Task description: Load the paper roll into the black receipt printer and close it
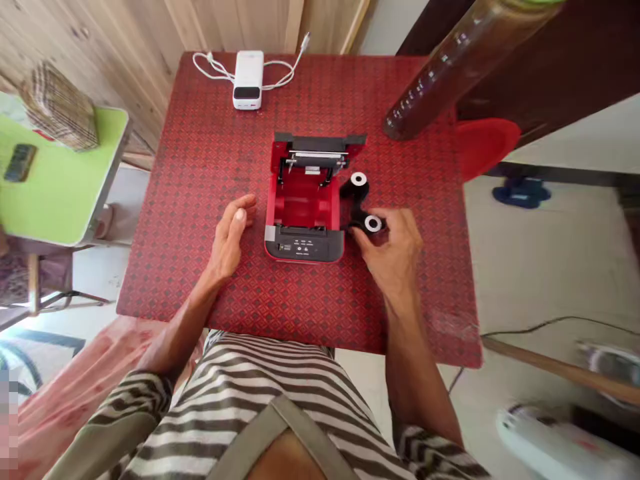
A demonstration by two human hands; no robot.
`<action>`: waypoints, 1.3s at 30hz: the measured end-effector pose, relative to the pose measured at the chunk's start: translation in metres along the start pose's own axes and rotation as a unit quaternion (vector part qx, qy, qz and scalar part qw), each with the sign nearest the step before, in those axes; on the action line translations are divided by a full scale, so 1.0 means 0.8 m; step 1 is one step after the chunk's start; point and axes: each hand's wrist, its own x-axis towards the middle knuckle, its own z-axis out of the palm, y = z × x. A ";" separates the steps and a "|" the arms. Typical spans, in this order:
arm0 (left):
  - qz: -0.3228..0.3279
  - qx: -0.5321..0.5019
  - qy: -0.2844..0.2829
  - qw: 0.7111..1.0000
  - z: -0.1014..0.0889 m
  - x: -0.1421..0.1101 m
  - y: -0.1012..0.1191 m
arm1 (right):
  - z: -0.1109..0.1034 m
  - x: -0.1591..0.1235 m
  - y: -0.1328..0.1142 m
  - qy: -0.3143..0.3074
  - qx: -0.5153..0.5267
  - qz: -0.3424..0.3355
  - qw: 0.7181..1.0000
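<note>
Lid-up red device (304,201) at frame centre. Right hand (395,250), right of centre, pinches the nearer black roll (373,224) just beside it. Left hand (230,239), left of centre, loosely spread.

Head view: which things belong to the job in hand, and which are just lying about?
In the job:
- open red-and-black device
- two black rolls with white ends, the nearer one held by the right hand

Apparently just lying about:
- white gadget and white cable
- tall brown cylinder
- checked bag or box
- blue footwear on the floor
</note>
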 end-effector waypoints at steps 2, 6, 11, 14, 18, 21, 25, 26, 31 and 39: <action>0.017 -0.001 0.010 1.000 0.001 0.002 0.000 | -0.009 -0.009 -0.001 0.007 0.002 0.002 1.000; 0.048 0.010 0.029 0.998 -0.002 0.008 0.002 | -0.025 -0.026 0.000 0.011 0.011 0.013 1.000; 0.137 0.102 0.054 0.984 -0.018 0.010 0.024 | -0.031 -0.038 0.007 0.002 0.012 0.036 0.999; 0.279 0.197 0.062 0.938 -0.008 -0.011 0.074 | -0.028 -0.043 0.008 0.005 0.011 0.034 0.999; 0.405 0.319 -0.009 0.857 0.062 -0.062 0.149 | -0.025 -0.046 0.002 0.027 0.002 -0.011 1.000; 0.439 0.409 -0.123 0.791 0.132 -0.093 0.161 | -0.035 -0.048 -0.003 0.037 -0.012 -0.058 0.998; 0.406 0.536 -0.204 0.712 0.193 -0.105 0.134 | -0.068 -0.051 -0.008 0.026 -0.019 -0.077 0.997; 0.388 0.562 -0.201 0.702 0.202 -0.105 0.128 | -0.080 -0.052 -0.011 0.015 -0.016 -0.082 0.996; 0.326 0.560 -0.233 0.725 0.226 -0.099 0.129 | -0.140 -0.056 -0.040 -0.085 0.002 -0.098 0.992; 0.253 0.149 -0.270 0.917 0.151 -0.090 0.141 | -0.175 -0.022 -0.119 -0.136 0.230 0.027 0.963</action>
